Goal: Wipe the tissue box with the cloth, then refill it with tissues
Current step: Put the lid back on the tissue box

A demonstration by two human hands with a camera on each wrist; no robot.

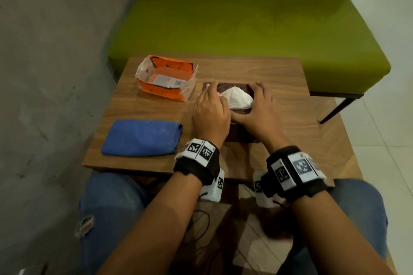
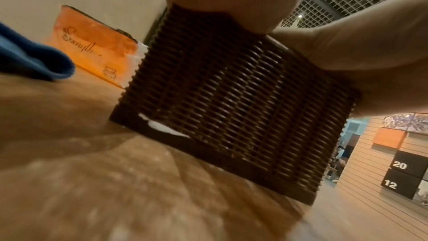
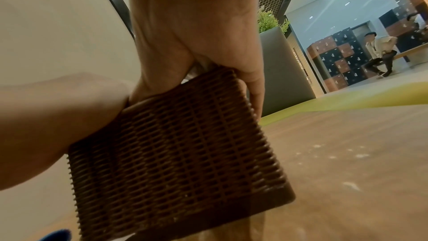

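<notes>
The tissue box (image 1: 242,134) (tissue (image 1: 237,96) poking up) lies, long axis pointing away.

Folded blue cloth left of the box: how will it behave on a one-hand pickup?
The blue cloth lies folded with soft, rounded edges: probably floppy, likely to unfold if pinched by one corner. It looks thin, so light for its area. Flat on the wooden table, it should not roll; a push would probably bunch it.

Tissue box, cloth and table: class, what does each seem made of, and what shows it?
Tissue box: probably moulded brown plastic imitating wicker, slightly glossy; the ribs are perfectly regular.
Cloth: blue soft fabric, perhaps microfibre; matte, folded with rounded edges.
Table: wood or wood-look laminate; streaked brown grain, matte.
</notes>
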